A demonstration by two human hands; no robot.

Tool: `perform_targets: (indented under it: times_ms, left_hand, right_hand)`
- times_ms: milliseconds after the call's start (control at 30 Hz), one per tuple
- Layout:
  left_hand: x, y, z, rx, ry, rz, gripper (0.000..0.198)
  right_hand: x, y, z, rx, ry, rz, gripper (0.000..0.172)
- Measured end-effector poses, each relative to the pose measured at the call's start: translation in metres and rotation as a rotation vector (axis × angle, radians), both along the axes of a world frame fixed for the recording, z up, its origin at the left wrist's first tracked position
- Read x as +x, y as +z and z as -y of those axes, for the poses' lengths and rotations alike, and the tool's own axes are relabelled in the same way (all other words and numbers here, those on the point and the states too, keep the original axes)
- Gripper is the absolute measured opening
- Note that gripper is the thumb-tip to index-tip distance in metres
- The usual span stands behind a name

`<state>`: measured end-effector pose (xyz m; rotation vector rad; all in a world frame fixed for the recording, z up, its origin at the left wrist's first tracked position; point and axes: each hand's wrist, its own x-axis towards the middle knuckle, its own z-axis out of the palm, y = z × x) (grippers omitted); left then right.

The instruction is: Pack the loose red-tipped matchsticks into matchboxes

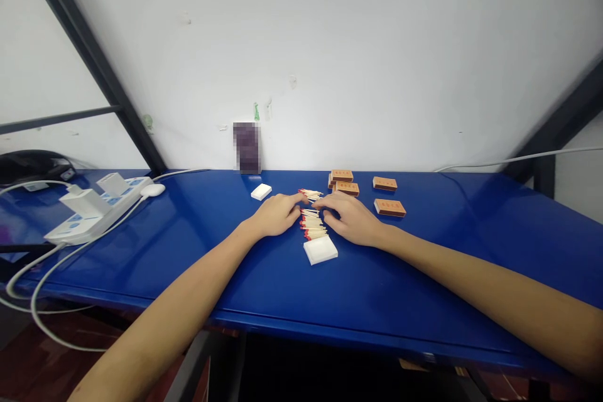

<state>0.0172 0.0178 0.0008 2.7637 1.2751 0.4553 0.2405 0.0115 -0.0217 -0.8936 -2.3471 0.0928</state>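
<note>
A column of red-tipped wooden matches (311, 223) lies on the blue table, their heads pointing left. My left hand (277, 213) rests at the left of them, its index finger and thumb apart near the match heads. From the right, my right hand (351, 218) reaches over the column, index finger stretched to the matches and thumb spread below it. Both sets of fingertips are close to or touching the matches; neither seems to grip one. Just below the column sits a white matchbox tray (321, 250). Another white tray (261, 192) is beyond my left hand.
Orange matchboxes (347, 188) are stacked behind my right hand, with two single matchboxes (390, 208) farther right. A dark pixelated object (247, 147) leans on the wall. A white power strip (89, 220) with cables is at the left. Dark metal posts (89, 56) frame the table (264, 282).
</note>
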Motion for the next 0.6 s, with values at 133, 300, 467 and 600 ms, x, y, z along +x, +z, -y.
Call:
perform_targets:
  times_ms: [133, 300, 467, 600]
  left_hand:
    - [-0.0002, 0.0, -0.0013, -0.048, -0.089, 0.045, 0.038]
    - [-0.0018, -0.0015, -0.0041, -0.079, -0.122, 0.087, 0.039]
    - [-0.0017, -0.0005, -0.004, -0.089, -0.103, 0.076, 0.039]
    - [-0.0018, -0.0011, -0.0047, -0.052, -0.087, 0.082, 0.037]
  right_hand:
    - [-0.0009, 0.0014, 0.0009, -0.037, -0.001, 0.023, 0.034]
    - [-0.0024, 0.0007, 0.0002, -0.037, -0.082, 0.009, 0.027]
    - [-0.0023, -0.0022, -0.002, -0.029, -0.146, 0.036, 0.022]
    - [-0.0024, -0.0031, -0.0019, -0.044, -0.18, 0.032, 0.021]
